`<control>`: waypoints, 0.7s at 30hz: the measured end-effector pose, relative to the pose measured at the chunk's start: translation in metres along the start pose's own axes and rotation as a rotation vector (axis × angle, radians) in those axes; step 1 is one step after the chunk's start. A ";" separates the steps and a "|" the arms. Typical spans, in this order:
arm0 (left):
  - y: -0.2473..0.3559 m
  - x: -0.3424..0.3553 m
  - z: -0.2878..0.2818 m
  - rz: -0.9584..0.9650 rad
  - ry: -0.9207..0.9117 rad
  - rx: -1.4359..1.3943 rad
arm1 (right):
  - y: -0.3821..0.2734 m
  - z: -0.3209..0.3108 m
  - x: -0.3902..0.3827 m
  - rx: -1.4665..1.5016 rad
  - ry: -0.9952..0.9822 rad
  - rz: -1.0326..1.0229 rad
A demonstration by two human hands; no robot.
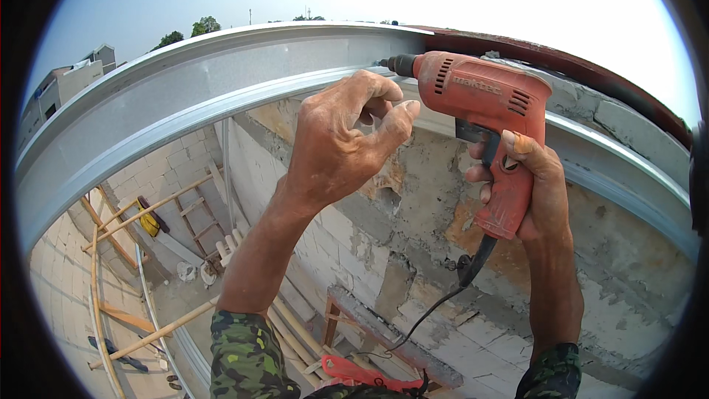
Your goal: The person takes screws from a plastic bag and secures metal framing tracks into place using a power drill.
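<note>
My right hand (pixel 543 170) is wrapped around the grip of a red corded power drill (pixel 484 89), fingers by its trigger. The black chuck (pixel 402 65) points left, and its tip meets the face of a long grey metal channel beam (pixel 244 66). Just below and left of the chuck is my left hand (pixel 343 137). Its fingers are curled, with a small gap between thumb and forefinger, and nothing shows in that gap. The inside of the palm is partly hidden. From the drill's base a black cord (pixel 436 303) hangs down.
Behind the beam's right part runs a rough block wall (pixel 443 199). Far below are bamboo poles (pixel 159 203), a wooden ladder (pixel 198 222) and a yellow-and-black item (pixel 151 218). A red cloth-like thing (pixel 365 371) lies close below me. A dark red roof edge (pixel 561 55) borders the upper right.
</note>
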State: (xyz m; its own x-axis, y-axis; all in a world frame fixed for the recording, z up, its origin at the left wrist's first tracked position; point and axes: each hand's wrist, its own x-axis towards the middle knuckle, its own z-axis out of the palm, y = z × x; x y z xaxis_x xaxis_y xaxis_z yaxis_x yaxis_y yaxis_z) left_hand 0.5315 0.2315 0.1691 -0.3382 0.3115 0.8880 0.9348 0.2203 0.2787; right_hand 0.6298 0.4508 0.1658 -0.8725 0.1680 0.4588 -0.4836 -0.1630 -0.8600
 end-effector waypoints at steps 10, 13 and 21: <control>-0.084 0.019 0.043 -0.268 0.461 -0.769 | 0.014 0.015 -0.006 0.070 0.033 -0.052; -0.087 0.036 0.054 -0.234 0.637 -0.799 | 0.021 0.013 -0.010 0.018 0.041 -0.074; -0.101 0.037 0.058 -0.230 0.560 -0.831 | 0.019 0.006 -0.012 0.054 0.026 -0.046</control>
State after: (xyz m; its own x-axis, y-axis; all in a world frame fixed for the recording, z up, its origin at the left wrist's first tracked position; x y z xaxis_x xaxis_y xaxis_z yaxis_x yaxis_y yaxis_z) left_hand 0.4179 0.2739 0.1528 -0.6182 -0.1799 0.7651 0.7057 -0.5557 0.4396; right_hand 0.6308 0.4401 0.1450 -0.8474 0.2019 0.4910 -0.5269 -0.2067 -0.8244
